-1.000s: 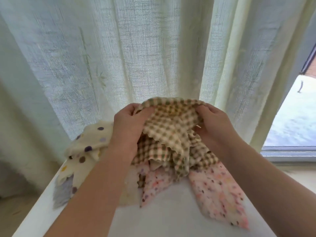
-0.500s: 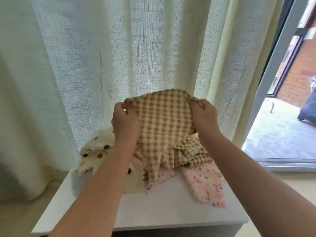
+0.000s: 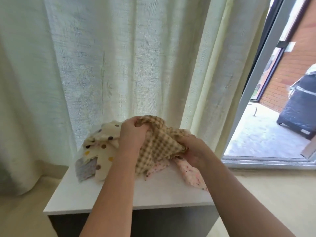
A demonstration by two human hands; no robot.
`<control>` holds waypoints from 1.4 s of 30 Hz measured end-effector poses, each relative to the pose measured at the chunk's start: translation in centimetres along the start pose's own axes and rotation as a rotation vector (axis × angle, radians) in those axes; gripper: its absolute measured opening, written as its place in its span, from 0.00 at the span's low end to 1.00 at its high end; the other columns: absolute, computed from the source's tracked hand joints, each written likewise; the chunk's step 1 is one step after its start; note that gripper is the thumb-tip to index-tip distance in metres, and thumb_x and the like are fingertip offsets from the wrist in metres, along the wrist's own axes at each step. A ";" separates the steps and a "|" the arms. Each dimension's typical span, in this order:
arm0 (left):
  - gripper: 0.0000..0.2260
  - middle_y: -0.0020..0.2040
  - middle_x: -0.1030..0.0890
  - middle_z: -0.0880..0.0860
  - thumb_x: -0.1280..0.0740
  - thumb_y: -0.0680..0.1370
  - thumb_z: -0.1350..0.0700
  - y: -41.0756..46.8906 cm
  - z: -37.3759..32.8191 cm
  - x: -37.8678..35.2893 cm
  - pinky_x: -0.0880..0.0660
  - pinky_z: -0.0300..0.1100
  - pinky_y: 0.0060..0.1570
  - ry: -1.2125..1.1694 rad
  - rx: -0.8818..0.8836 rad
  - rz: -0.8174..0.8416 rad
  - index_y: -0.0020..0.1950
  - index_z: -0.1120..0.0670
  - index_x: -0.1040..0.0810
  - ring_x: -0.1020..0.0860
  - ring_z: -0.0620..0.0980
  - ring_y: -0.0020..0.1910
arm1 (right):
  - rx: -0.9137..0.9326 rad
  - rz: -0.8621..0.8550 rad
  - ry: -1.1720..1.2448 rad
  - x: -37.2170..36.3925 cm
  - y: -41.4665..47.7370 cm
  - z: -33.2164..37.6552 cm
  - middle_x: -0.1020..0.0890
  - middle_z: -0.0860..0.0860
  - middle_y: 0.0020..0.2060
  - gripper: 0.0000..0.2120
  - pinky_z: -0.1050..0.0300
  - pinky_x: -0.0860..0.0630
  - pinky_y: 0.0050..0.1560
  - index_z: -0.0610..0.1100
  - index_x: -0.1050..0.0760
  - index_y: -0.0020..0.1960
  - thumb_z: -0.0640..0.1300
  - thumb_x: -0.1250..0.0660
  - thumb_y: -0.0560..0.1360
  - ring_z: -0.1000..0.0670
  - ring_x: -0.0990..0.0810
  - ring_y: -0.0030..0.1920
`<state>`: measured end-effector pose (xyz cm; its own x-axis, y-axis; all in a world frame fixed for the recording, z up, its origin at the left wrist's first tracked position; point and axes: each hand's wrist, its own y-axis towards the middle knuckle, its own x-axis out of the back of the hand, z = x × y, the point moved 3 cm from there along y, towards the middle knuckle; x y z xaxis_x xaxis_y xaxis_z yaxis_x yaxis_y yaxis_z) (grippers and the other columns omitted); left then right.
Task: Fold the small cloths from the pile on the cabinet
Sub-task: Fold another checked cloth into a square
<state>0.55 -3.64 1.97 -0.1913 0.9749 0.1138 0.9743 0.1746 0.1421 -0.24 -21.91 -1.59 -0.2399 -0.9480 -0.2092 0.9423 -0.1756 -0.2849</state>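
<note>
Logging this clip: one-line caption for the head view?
Both hands, left hand and right hand, grip a checked cloth over the cloth pile on the white cabinet.

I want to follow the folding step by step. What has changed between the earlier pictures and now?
Both hands keep their grip on the checked cloth. It was held up and spread; now it is lowered and bunched, the left hand higher and the right hand lower. The dotted cloth and pink cloth stayed on the cabinet.

Pink cloth (image 3: 189, 173): partly hidden under checked cloth (image 3: 159, 146) and right hand (image 3: 195, 151). Left fingers (image 3: 136, 124): tips buried in fabric. Forearms: cut off at bottom edge.
</note>
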 end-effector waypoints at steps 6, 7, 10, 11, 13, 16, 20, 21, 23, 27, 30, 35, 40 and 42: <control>0.09 0.38 0.22 0.44 0.39 0.82 0.54 0.0 -0.9 1.2 0.31 0.34 0.41 0.216 -0.370 -0.215 0.48 0.53 0.21 0.26 0.39 0.39 | 0.229 -0.222 0.108 1.4 -0.5 0.5 0.19 0.47 0.52 0.08 0.55 0.22 0.37 0.46 0.24 0.56 0.44 0.41 0.81 0.47 0.20 0.49; 0.12 0.36 0.22 0.48 0.39 0.82 0.52 0.1 -1.0 1.4 0.31 0.35 0.38 0.221 -0.381 -0.216 0.45 0.56 0.21 0.27 0.42 0.36 | 0.219 -0.199 0.129 1.7 -0.6 0.6 0.18 0.48 0.51 0.08 0.55 0.22 0.39 0.45 0.24 0.56 0.45 0.38 0.80 0.48 0.19 0.49; 0.21 0.32 0.30 0.55 0.40 0.81 0.44 0.0 -1.5 1.7 0.35 0.41 0.34 0.126 -0.233 -0.168 0.35 0.56 0.30 0.32 0.49 0.33 | -0.061 0.181 0.411 1.5 -1.4 0.3 0.20 0.48 0.45 0.15 0.55 0.22 0.48 0.40 0.23 0.50 0.38 0.25 0.64 0.49 0.20 0.44; 0.20 0.33 0.29 0.54 0.40 0.81 0.43 -0.3 -1.8 1.7 0.34 0.40 0.35 0.061 -0.157 -0.141 0.35 0.55 0.29 0.30 0.49 0.33 | -0.135 0.293 0.498 1.3 -1.9 0.2 0.21 0.47 0.42 0.17 0.55 0.22 0.46 0.40 0.24 0.47 0.34 0.25 0.61 0.49 0.21 0.41; 0.18 0.36 0.20 0.50 0.39 0.81 0.44 -0.7 -2.1 1.4 0.28 0.36 0.37 -0.114 0.004 -0.087 0.37 0.53 0.23 0.22 0.47 0.35 | -0.159 0.367 0.588 1.1 -2.4 0.2 0.21 0.45 0.37 0.14 0.53 0.23 0.44 0.39 0.26 0.48 0.30 0.33 0.64 0.47 0.22 0.37; 0.11 0.42 0.14 0.47 0.36 0.80 0.45 -1.0 -2.0 0.9 0.23 0.38 0.39 -0.405 0.168 0.037 0.47 0.50 0.17 0.16 0.45 0.41 | -0.126 0.307 0.719 1.0 -3.0 1.2 0.19 0.40 0.36 0.16 0.54 0.21 0.42 0.33 0.25 0.46 0.26 0.45 0.63 0.46 0.21 0.37; 0.08 0.50 0.14 0.52 0.33 0.78 0.51 -1.0 -2.0 0.7 0.22 0.47 0.52 -0.582 0.246 0.163 0.51 0.53 0.16 0.16 0.50 0.49 | -0.102 0.237 0.846 1.3 -3.0 2.1 0.23 0.43 0.28 0.18 0.63 0.25 0.29 0.29 0.21 0.42 0.19 0.44 0.60 0.51 0.28 0.25; 0.07 0.49 0.15 0.53 0.34 0.79 0.54 -1.0 -1.9 0.7 0.22 0.48 0.52 -0.575 0.251 0.179 0.50 0.54 0.17 0.16 0.50 0.48 | -0.109 0.218 0.878 1.3 -2.9 2.1 0.23 0.42 0.27 0.16 0.62 0.24 0.25 0.30 0.23 0.44 0.21 0.46 0.67 0.49 0.26 0.21; 0.07 0.47 0.15 0.54 0.36 0.79 0.58 -0.9 -1.5 1.0 0.21 0.48 0.49 -0.516 0.231 0.158 0.49 0.55 0.18 0.16 0.50 0.45 | -0.122 0.206 0.885 0.8 -2.9 1.8 0.19 0.40 0.30 0.11 0.54 0.19 0.29 0.31 0.24 0.47 0.30 0.46 0.77 0.45 0.19 0.27; 0.06 0.45 0.14 0.52 0.35 0.80 0.57 -0.5 -0.1 2.4 0.22 0.44 0.46 -0.392 0.195 0.020 0.50 0.53 0.18 0.16 0.49 0.46 | -0.176 0.350 0.649 -0.9 -3.5 0.7 0.16 0.40 0.35 0.10 0.48 0.16 0.38 0.35 0.18 0.41 0.36 0.36 0.76 0.45 0.15 0.34; 0.09 0.41 0.15 0.49 0.36 0.81 0.55 -0.1 0.0 2.8 0.22 0.44 0.47 -0.264 0.091 -0.058 0.44 0.49 0.18 0.17 0.48 0.45 | -0.192 0.265 0.460 -0.5 -3.1 0.2 0.16 0.36 0.49 0.11 0.40 0.19 0.47 0.31 0.20 0.52 0.29 0.39 0.76 0.38 0.15 0.48; 0.09 0.44 0.16 0.49 0.36 0.80 0.53 0.2 -1.5 3.4 0.23 0.43 0.49 -0.143 -0.043 -0.143 0.42 0.47 0.20 0.19 0.46 0.46 | -0.212 0.135 0.354 1.2 -2.0 0.2 0.15 0.37 0.48 0.12 0.43 0.22 0.52 0.32 0.24 0.57 0.35 0.44 0.81 0.40 0.17 0.50; 0.06 0.43 0.18 0.49 0.34 0.79 0.54 0.4 -0.5 4.3 0.25 0.41 0.47 -0.097 0.072 -0.094 0.44 0.48 0.19 0.20 0.46 0.46 | -0.261 0.184 0.004 1.9 -1.9 -0.8 0.15 0.41 0.50 0.12 0.49 0.19 0.51 0.36 0.23 0.58 0.43 0.38 0.81 0.45 0.16 0.48; 0.06 0.42 0.16 0.50 0.32 0.78 0.57 0.4 -0.6 4.5 0.25 0.41 0.43 -0.193 0.131 0.019 0.43 0.49 0.18 0.19 0.47 0.44 | -0.173 0.209 0.032 2.4 -2.1 0.3 0.15 0.41 0.51 0.12 0.52 0.18 0.43 0.36 0.24 0.61 0.41 0.38 0.81 0.44 0.14 0.48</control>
<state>0.05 0.70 3.15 -0.1591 0.9843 -0.0766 0.9870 0.1604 0.0112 -2.71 -23.88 -1.19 -0.0543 -0.9496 -0.3088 0.9190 0.0734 -0.3873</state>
